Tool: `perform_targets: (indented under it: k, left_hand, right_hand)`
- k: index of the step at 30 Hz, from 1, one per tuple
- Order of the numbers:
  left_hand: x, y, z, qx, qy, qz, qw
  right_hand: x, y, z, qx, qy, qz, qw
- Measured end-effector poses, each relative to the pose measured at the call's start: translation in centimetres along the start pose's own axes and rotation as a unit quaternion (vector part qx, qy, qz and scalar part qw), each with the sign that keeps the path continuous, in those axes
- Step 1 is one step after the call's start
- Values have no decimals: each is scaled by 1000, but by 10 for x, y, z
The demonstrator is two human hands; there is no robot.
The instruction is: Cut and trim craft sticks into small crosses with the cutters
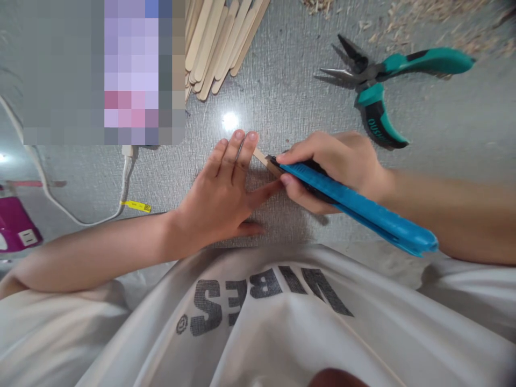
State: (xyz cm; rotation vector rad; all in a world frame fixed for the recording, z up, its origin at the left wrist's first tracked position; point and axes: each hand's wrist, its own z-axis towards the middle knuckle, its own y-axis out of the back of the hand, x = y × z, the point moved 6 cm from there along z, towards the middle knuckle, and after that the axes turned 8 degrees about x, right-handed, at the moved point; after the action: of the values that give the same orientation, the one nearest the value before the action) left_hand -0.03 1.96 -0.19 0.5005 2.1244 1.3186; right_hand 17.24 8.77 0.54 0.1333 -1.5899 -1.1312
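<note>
My right hand [342, 166] is wrapped round a blue utility knife [358, 207], its tip end pointing left. That tip touches a thin wooden stick [266, 162] on the grey table. Flat on the table, my left hand [229, 188] has its fingers stretched out, the fingertips beside the stick's upper end and the thumb reaching toward its lower end. Part of the stick is hidden by the knife and my right fingers.
Several wooden sticks [217, 48] lie at the top. Open pliers with teal handles [373, 78] rest at upper right, near wood shavings [443, 24]. A white cable [52, 199] and purple adapter [18, 223] are at left.
</note>
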Motion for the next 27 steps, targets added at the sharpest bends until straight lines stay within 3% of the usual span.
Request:
perform_targets:
  k: [21,24,27]
  left_hand:
    - [-1,-2,2,7,14,24,1000]
    - [0,-2,2,1,6,27,1000]
    - [1,-3,1,0,0,32,999]
  right_hand:
    - [9,4,-3,-51,66,-36,996]
    - [8,4,-3,-33,49,-28,998]
    - [2,3,-4,2,-10,5,1000]
